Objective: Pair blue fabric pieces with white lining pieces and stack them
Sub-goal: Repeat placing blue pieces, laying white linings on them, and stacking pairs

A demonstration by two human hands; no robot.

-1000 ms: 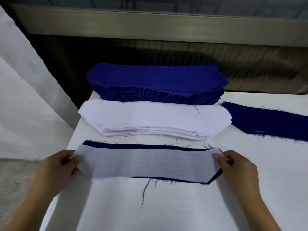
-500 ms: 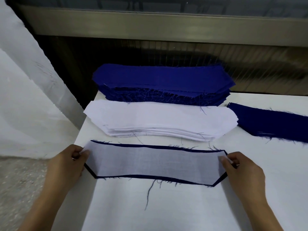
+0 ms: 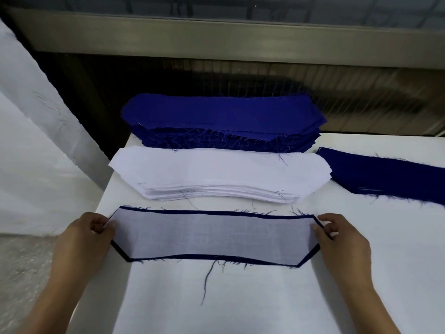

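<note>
Watched white table [image 3: 265, 300] on my feed. At far edge sat tall stack of blue pieces [image 3: 224, 114], frayed edges toward me. Just in front of it I saw lower stack of white lining pieces [image 3: 216, 169]. Just beside both, on right, low pile of blue fabric [image 3: 385, 174] ran out of frame. Nearer me, single blue piece [image 3: 204, 212] lay flat on table, white lining piece [image 3: 214, 235] on top, blue border showing all round. Loose dark thread [image 3: 206, 283] trailed from its near edge.
</note>
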